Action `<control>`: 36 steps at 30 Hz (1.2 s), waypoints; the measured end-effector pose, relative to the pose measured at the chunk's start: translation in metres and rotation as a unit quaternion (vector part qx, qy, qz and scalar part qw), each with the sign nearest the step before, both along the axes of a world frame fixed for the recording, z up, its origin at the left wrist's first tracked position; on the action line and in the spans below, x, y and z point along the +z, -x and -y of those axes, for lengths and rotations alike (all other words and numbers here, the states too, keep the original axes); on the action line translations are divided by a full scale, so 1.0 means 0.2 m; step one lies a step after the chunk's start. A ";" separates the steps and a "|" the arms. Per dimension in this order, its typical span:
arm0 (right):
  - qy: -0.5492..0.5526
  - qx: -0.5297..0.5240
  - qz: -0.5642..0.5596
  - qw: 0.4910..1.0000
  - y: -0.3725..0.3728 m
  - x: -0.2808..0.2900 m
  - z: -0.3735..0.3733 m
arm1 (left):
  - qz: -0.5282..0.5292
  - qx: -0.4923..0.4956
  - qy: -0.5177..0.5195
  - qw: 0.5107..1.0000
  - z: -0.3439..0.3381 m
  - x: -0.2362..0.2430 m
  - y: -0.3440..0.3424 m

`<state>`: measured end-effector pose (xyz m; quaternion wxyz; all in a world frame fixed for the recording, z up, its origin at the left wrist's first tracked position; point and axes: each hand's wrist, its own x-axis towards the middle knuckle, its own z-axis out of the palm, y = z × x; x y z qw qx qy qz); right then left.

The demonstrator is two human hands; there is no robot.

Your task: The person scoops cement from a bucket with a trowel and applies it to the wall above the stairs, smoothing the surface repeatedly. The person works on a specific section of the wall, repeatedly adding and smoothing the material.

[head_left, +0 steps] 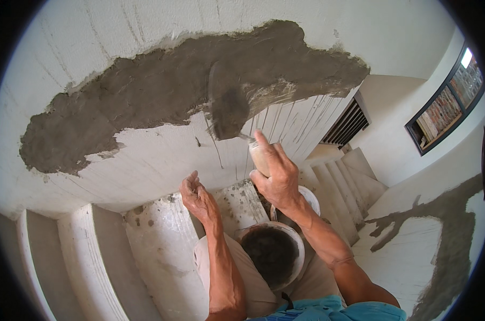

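Observation:
My right hand (279, 174) is closed round the pale wooden handle of a trowel (229, 115). The trowel's blade, coated in grey mortar, lies against the wall at the lower edge of a long wet patch of mortar (146, 88). Loosely bent and with nothing in it, my left hand (199, 199) hovers in front of the wall, above the stairs. A round bucket (301, 255) of dark grey mortar stands between my legs. Just beyond it, partly behind my right forearm, is a second pale container (311, 200).
Concrete steps (157, 251) spattered with mortar run along the wall's foot on the left; more steps (336, 184) lie beyond the buckets. On the right is another wall with a grey mortar band (451, 235). A dark-framed window (446, 104) and a slatted opening (347, 123) show farther off.

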<state>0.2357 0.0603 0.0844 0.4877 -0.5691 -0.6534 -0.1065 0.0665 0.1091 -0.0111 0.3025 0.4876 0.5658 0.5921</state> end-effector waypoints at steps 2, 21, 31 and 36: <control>-0.037 -0.006 -0.029 0.999 -0.04 0.01 -0.01 | 0.010 0.002 -0.003 1.000 0.00 -0.01 0.00; -0.069 -0.099 -0.066 0.990 -0.18 0.02 -0.05 | 0.030 0.007 0.012 0.999 0.00 0.00 0.00; 0.001 -0.038 0.009 0.999 -0.05 -0.11 -0.03 | 0.017 -0.001 0.016 1.000 0.00 0.01 0.00; -0.084 -0.088 -0.063 0.991 -0.17 -0.03 -0.06 | 0.016 0.003 0.019 1.000 0.00 0.02 0.01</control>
